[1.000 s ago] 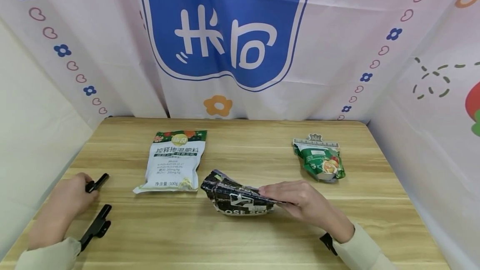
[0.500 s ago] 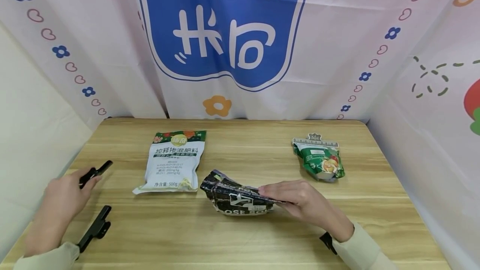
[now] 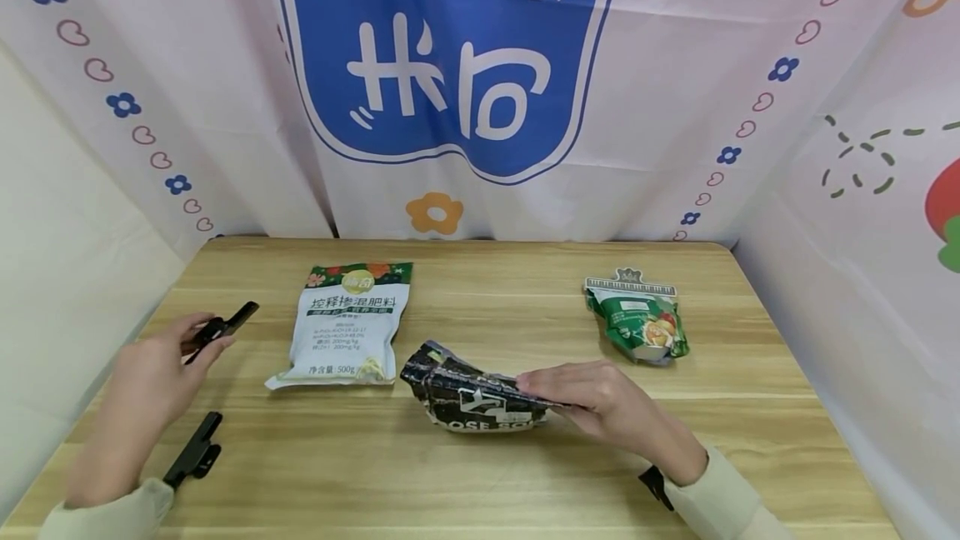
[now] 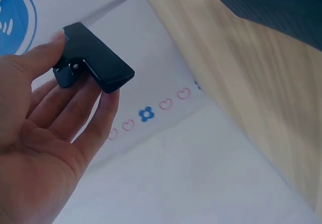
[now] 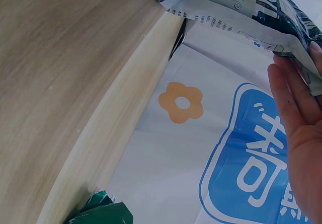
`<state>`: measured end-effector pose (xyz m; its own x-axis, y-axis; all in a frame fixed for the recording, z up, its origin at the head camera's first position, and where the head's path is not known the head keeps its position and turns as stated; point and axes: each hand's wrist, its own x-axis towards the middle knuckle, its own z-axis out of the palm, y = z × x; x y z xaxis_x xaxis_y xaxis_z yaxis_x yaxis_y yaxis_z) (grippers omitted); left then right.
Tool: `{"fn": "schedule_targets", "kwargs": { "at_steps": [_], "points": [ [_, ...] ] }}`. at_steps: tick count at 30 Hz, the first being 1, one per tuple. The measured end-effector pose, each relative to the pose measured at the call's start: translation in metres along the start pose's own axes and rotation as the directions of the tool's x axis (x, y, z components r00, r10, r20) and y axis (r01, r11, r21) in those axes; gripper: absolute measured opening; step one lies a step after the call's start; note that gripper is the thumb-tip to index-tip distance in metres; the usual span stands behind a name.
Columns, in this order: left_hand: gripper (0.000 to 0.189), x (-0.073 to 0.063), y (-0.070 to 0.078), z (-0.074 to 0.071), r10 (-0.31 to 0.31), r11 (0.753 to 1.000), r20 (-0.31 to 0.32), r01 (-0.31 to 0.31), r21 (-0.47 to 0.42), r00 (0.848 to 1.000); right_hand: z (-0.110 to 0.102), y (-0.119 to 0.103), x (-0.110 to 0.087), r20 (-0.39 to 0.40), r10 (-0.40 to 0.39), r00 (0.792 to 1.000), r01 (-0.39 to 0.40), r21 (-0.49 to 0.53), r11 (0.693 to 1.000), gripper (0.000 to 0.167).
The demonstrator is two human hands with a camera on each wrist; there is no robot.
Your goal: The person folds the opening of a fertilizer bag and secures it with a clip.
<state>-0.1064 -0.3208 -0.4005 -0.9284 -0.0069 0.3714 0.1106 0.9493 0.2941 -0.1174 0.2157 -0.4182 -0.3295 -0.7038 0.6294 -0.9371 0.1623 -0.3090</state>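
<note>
My left hand (image 3: 153,377) holds a black bag clip (image 3: 222,329) over the left side of the table. In the left wrist view the clip (image 4: 93,58) sits between thumb and fingers. A similar black clip (image 3: 195,448) lies beside the left wrist, partly behind the cuff. My right hand (image 3: 607,398) pinches the folded top of a black soil bag (image 3: 480,402) at its right end. The right wrist view shows this bag's pale printed underside (image 5: 226,20) above the fingers. The bag's left end stands up slightly, with no hand on it.
A white and green fertilizer bag (image 3: 348,327) lies flat at the left back of the wooden table (image 3: 465,498). At the right back is a small green bag (image 3: 641,327) closed by a wide grey clip (image 3: 632,282). A printed curtain (image 3: 660,123) hangs behind the table.
My left hand has picked up the black clip from the table and moved it away and to the right. The right hand and the soil bag have stayed in place.
</note>
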Motion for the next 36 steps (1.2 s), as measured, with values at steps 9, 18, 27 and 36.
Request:
{"fn": "schedule_targets", "kwargs": {
  "at_steps": [9, 18, 27, 36],
  "points": [
    [0.044, 0.006, 0.021, 0.000, 0.050, 0.997, -0.016, -0.051, -0.063, 0.999, 0.000, 0.001, 0.000, -0.008, -0.012, 1.000, 0.012, -0.001, 1.000, 0.025],
    [0.035, 0.010, 0.039, 0.007, 0.243, 0.966, -0.147, -0.253, -0.052, 0.959, 0.001, 0.000, 0.002, -0.021, -0.030, 0.999, 0.029, -0.005, 1.000, 0.025],
    [0.045, 0.012, 0.069, 0.003, 0.361, 0.919, -0.235, -0.387, -0.073, 0.902, 0.002, 0.001, 0.001, -0.020, -0.040, 0.999, 0.041, 0.013, 0.999, 0.032],
    [0.067, 0.015, 0.095, -0.001, 0.482, 0.846, -0.297, -0.526, -0.086, 0.825, 0.001, 0.001, 0.001, -0.022, -0.045, 0.999, 0.045, 0.004, 0.999, 0.028]
  ]
}}
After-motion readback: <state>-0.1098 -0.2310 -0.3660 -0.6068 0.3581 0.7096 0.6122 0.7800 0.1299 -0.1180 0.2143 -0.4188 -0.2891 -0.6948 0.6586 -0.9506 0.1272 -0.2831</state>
